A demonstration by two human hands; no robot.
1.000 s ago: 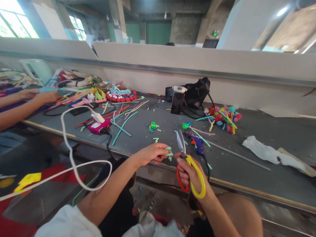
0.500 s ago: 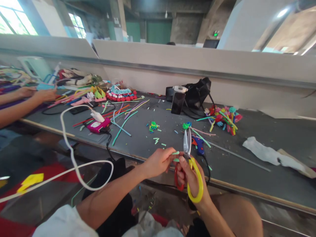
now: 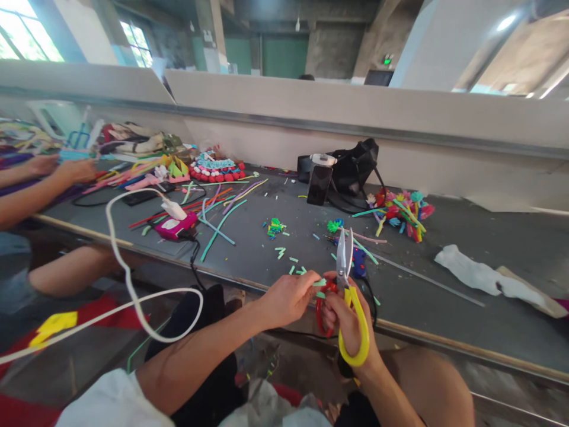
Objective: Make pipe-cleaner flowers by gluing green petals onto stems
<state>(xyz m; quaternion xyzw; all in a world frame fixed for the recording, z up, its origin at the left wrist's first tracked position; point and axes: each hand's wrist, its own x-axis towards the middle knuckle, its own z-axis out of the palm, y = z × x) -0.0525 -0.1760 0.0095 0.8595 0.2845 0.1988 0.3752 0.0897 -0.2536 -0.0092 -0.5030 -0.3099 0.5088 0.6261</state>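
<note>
My right hand (image 3: pixel 344 320) grips a pair of scissors (image 3: pixel 342 258) with one yellow and one red handle. The blades point up and away from me, slightly parted at the tips. In the fingers of my left hand (image 3: pixel 287 299) is a light green pipe cleaner (image 3: pixel 319 283), its ends showing near the scissors; the rest is hidden by the fingers. Short light green pieces (image 3: pixel 281 252) lie on the table just beyond my left hand. A small pile of green, yellow and blue bits (image 3: pixel 274 226) sits farther back. Behind the blades is a blue glue gun (image 3: pixel 359 264).
Dark grey table (image 3: pixel 413 302) has a wooden front edge. Long pipe cleaners (image 3: pixel 222 231) and a magenta power adapter (image 3: pixel 176 226) with a white cable lie left. A phone (image 3: pixel 319 185), black bag (image 3: pixel 358 169) and colourful flowers (image 3: pixel 406 213) stand behind. Another person's hands (image 3: pixel 75 170) work at far left.
Additional short green pieces now lie on the table just beyond my left hand. The scissors have shifted slightly right, and their blades are a little farther apart.
</note>
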